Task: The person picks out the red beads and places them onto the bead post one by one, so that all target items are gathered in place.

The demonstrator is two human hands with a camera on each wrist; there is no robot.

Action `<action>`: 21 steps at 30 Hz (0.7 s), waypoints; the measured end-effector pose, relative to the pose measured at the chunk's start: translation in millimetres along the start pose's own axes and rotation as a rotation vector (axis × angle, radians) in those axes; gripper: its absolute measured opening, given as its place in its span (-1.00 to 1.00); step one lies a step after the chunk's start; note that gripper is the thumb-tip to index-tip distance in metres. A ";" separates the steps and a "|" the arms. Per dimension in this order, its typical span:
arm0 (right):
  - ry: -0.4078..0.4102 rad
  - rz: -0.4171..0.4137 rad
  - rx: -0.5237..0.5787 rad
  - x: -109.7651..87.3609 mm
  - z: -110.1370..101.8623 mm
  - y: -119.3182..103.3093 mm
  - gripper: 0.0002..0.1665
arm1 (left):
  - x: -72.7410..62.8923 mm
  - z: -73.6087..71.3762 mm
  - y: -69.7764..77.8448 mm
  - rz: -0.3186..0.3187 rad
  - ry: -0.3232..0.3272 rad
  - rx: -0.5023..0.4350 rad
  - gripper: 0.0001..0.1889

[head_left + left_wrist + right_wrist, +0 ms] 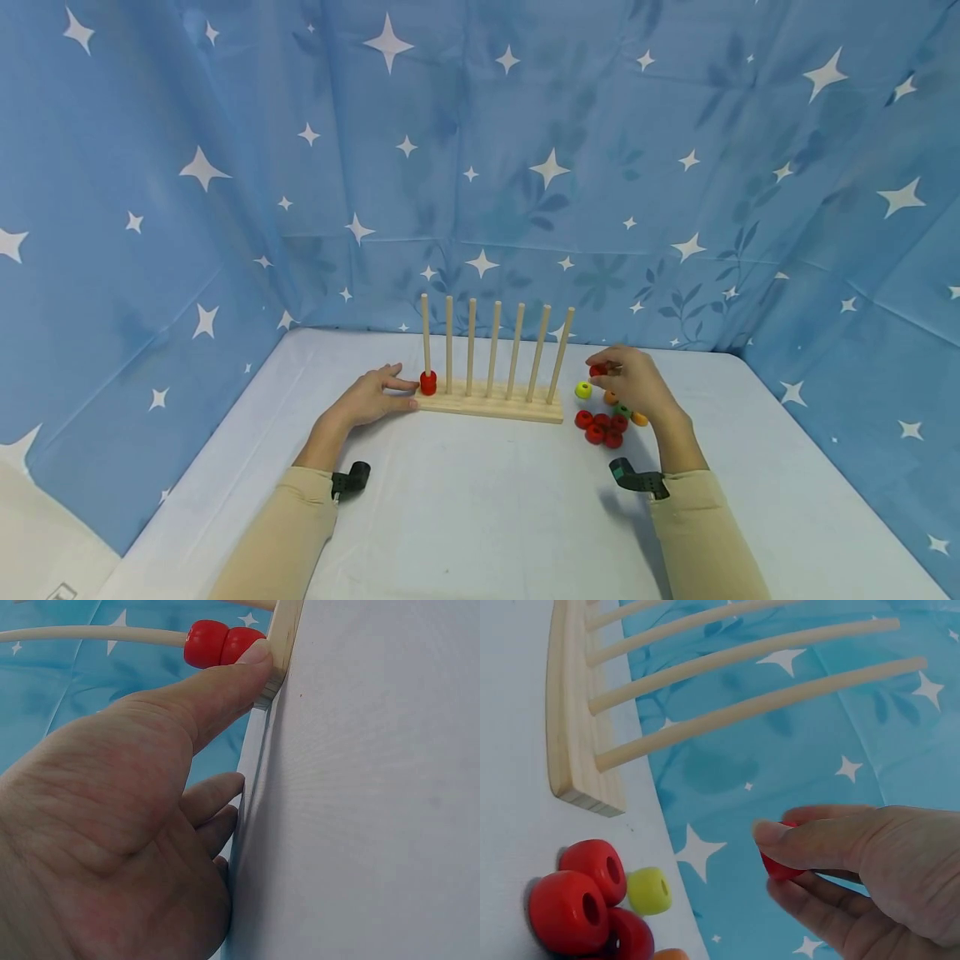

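My right fingers (810,906) pinched and half hid one red bead (781,868) | my spread left fingers (214,797) touched the board (487,406) | seven sticks (493,350), two stacked beads (428,383), one yellow bead (583,390)

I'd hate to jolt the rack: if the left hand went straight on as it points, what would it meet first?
Most likely the wooden base: the left hand appears to touch its end. Just beyond sit two red beads on the leftmost peg, though depth is unclear.

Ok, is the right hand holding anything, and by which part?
Yes: the right hand pinches a red bead by its outer surface, between thumb and fingers. The bead's hole is not visible.
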State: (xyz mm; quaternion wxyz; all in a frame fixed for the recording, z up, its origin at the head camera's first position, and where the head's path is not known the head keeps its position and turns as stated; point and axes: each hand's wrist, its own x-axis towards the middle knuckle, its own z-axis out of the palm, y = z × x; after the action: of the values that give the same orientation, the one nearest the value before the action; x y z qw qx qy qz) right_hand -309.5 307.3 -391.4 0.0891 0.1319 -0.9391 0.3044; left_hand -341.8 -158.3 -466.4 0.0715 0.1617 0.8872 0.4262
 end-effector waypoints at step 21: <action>0.498 -0.158 0.017 0.5 -7.4 -24.3 -0.62 | 0.5 0.5 -0.5 0.004 0.001 -0.001 -0.51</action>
State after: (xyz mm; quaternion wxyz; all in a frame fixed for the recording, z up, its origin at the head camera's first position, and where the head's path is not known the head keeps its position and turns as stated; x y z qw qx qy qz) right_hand -302.0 292.7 -372.1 0.3400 0.1267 -0.8724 0.3274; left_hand -342.3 -158.1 -467.0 0.0704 0.1631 0.8867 0.4268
